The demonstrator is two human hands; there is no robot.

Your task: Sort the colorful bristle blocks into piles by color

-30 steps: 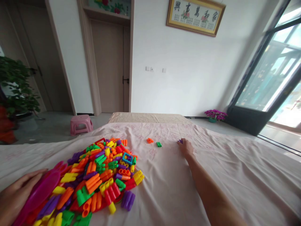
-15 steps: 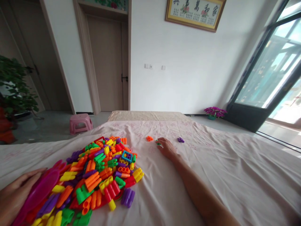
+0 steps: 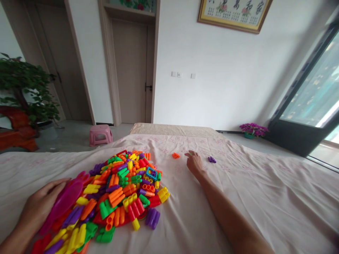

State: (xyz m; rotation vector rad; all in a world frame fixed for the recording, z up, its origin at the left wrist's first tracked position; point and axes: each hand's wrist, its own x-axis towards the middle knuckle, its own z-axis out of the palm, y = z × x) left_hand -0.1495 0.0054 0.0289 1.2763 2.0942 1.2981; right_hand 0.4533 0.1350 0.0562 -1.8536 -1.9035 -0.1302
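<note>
A heap of plastic toy blocks (image 3: 115,195) in orange, green, yellow, red and purple lies on the cloth, left of the middle. At its left edge, my left hand (image 3: 43,199) is closed on a long, rounded magenta plastic piece (image 3: 66,199); the thumb is hidden. My right hand (image 3: 195,163) rests farther off on the cloth with curled fingers. A sliver of a green block (image 3: 191,153) shows between them, mostly covered. Apart from the heap, an orange block (image 3: 176,155) lies left of this hand and a purple block (image 3: 212,159) lies right of it.
A wrinkled, pale floral cloth (image 3: 238,197) covers the surface under the blocks. Beyond it stand a pink stool (image 3: 101,135) on the left and a pot of magenta flowers (image 3: 253,130) on the right. A leafy plant (image 3: 29,84) is at far left.
The view has swung a little left, so everything sits farther right. My right hand has turned and pulled slightly away from the orange block, the green block still at its fingers.
</note>
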